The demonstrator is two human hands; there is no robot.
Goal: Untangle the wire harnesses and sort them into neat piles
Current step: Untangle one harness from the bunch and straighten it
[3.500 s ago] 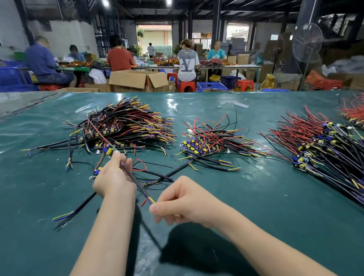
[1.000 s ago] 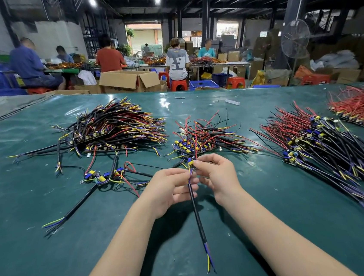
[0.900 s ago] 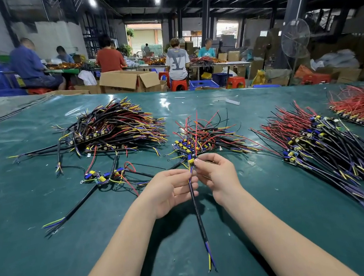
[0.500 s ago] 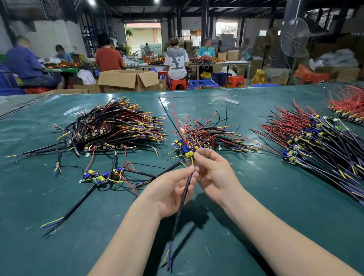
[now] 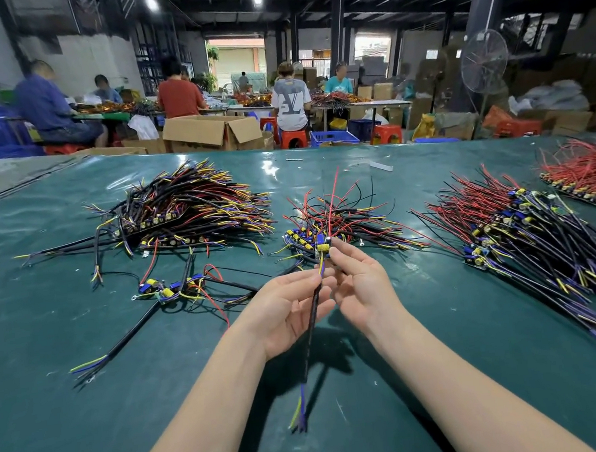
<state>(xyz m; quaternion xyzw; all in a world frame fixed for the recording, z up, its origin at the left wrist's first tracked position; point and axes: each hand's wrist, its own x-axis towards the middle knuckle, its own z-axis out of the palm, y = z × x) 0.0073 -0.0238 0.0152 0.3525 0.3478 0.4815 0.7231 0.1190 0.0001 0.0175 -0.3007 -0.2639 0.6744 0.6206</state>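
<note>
1. Green glossy sheeting, creased and scuffed, covers the table [image 5: 88, 413]. At its left a broad pile [image 5: 184, 212] of black-sheathed harnesses fans out, with thin yellow, red and purple ends bristling rightward.
2. Nearer lies a small loose tangle [image 5: 181, 287] with blue and yellow components and a long black tail.
3. At the centre the left hand [image 5: 283, 312], palm up and fingers loosely bent, pinches the held harness [image 5: 311, 316] on its black sheath. The harness is clear of the table, its stripped yellow and purple ends pointing toward the person.
4. The right hand [image 5: 363, 285] pinches the harness's top just below a yellow block. Both hands partly hide the middle pile [image 5: 343, 217] just behind them.
5. Further right lies a long slanted pile [image 5: 522, 235] of red, black and purple harnesses, then a red pile [image 5: 592, 172] at the edge.
6. Beyond the table stand an open cardboard box [image 5: 213, 131], seated people and a wire-caged fan [image 5: 484, 62].
</note>
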